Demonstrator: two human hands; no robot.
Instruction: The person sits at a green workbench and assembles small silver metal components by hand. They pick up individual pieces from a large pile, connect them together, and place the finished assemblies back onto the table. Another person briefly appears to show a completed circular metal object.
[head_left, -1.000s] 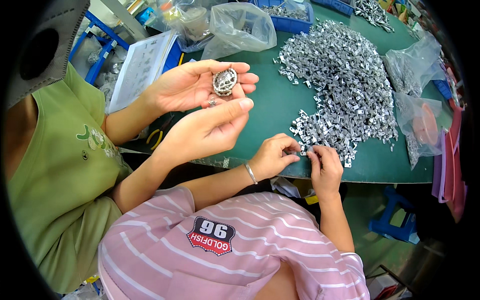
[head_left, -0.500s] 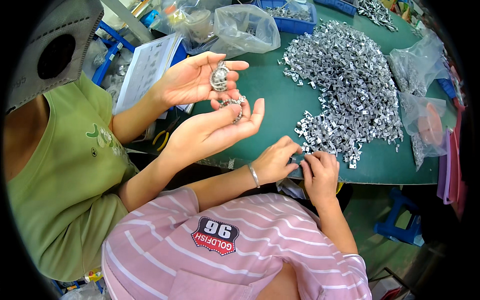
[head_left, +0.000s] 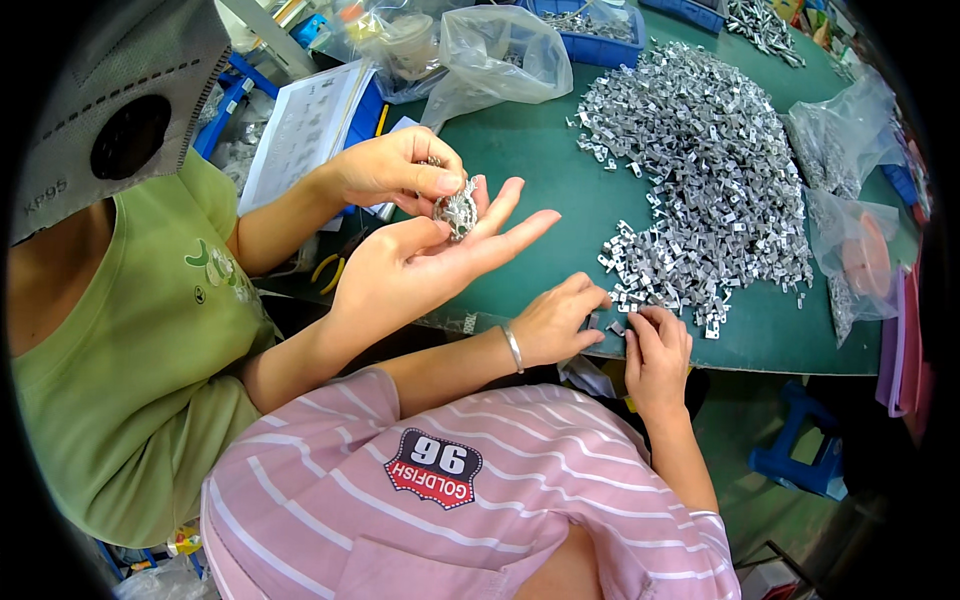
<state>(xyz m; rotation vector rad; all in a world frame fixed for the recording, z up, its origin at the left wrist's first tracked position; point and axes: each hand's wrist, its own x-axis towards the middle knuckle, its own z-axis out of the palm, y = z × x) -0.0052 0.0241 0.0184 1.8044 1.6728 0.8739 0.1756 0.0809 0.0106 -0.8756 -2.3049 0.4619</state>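
My left hand (head_left: 556, 318), with a silver bracelet at its wrist, rests at the near table edge. Its curled fingers and thumb close around a small grey metal bracket (head_left: 592, 320). Just to the right, my right hand (head_left: 658, 350) has its fingers bent, with another small metal bracket (head_left: 616, 327) at its thumb and index tips. Beyond both hands spreads a big pile of small metal brackets (head_left: 700, 170) on the green table (head_left: 520, 190). How firmly each bracket is gripped is hard to see.
To my left, a co-worker in a green top holds a shiny round metal piece (head_left: 456, 212) in both hands, close to my left arm. Plastic bags (head_left: 500, 60) and a blue tray (head_left: 590, 45) stand behind. Bags of parts (head_left: 850, 240) lie right; a blue stool (head_left: 800, 445) is below.
My right hand has shifted slightly right, away from my left, with a bracket now visible at its fingertips. The co-worker's hands have come together on the round metal piece.
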